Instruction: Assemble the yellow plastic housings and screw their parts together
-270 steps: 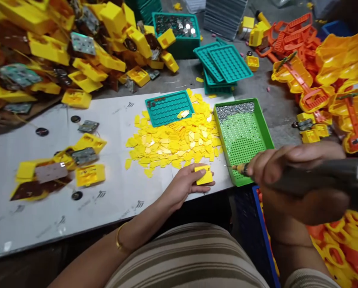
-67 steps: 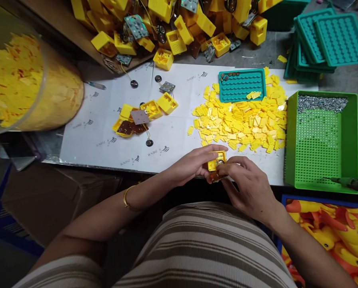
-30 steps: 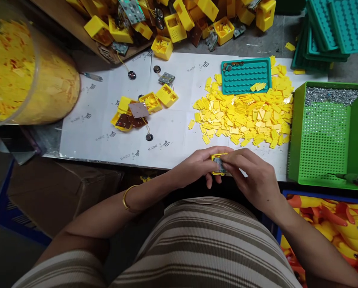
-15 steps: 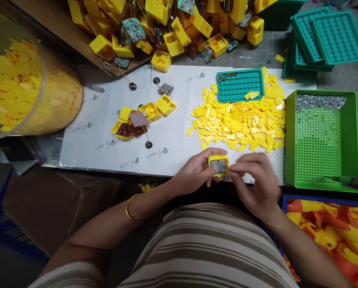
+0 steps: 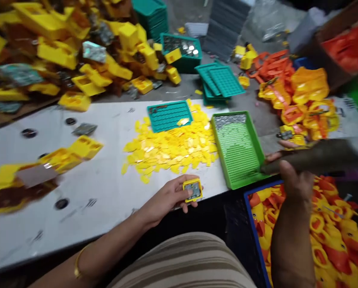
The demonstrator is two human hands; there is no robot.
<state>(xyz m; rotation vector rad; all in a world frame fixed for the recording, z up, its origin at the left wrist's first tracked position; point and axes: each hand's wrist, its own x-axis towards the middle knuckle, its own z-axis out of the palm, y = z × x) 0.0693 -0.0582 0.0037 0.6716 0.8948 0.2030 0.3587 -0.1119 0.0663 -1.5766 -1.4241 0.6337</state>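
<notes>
My left hand (image 5: 174,196) grips a small yellow plastic box (image 5: 200,193) over the table's front edge, thumb pressed on the grey circuit board (image 5: 193,186) inside its open face. On the right, my right hand (image 5: 295,182) has its fingers around a dark, thick electric screwdriver (image 5: 323,156); motion blurs it. The screwdriver's narrow end points left, over the near right corner of a green perforated basket (image 5: 223,164). Inside that basket, a heap of small silvery screws (image 5: 231,121) lies at the far end.
Loose yellow plastic pieces (image 5: 173,150) lie heaped before a teal tray (image 5: 169,116). Several yellow boxes with wired boards (image 5: 61,158) sit on the left. A blue-edged crate of yellow and orange toy ducks (image 5: 329,236) stands at the lower right. Teal trays (image 5: 223,82) are stacked behind.
My right hand has left the yellow box and moved right onto the electric screwdriver. My left hand still holds the box. The view has swung to the right.
</notes>
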